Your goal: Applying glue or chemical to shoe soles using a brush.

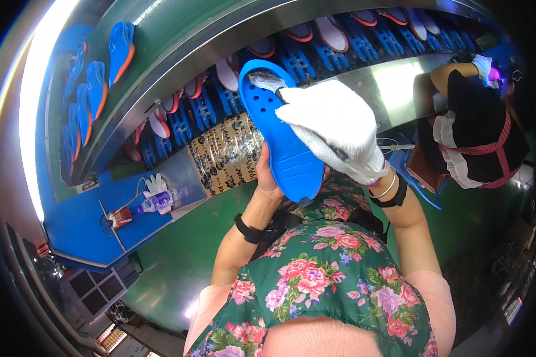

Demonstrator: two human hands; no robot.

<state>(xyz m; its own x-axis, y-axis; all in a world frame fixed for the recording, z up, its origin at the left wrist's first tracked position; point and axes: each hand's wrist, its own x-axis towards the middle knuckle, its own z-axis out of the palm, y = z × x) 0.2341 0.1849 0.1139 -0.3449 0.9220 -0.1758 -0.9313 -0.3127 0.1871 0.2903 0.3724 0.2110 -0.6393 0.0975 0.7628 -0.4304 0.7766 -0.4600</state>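
A blue shoe insole (295, 160) with several small holes near its far end is held up in front of me, its ridged end toward my body. My bare left hand (267, 172) grips it from beneath and along its left edge; most of those fingers are hidden behind it. Over its far half is my right hand (333, 122), in a white knit glove, closed on a brush-like tool (266, 80) with a dark neck and a pale, flat tip. That tip lies against the insole's surface near the far end. The glove hides the tool's handle.
Beyond my hands runs a line of blue racks (298, 62) bearing red-edged soles (332, 34). Above it, a green shelf holds blue-and-orange insoles (121, 50). A bottle (156, 201) and a white glove (156, 183) lie on the blue table at left. A co-worker (476, 131) sits at right.
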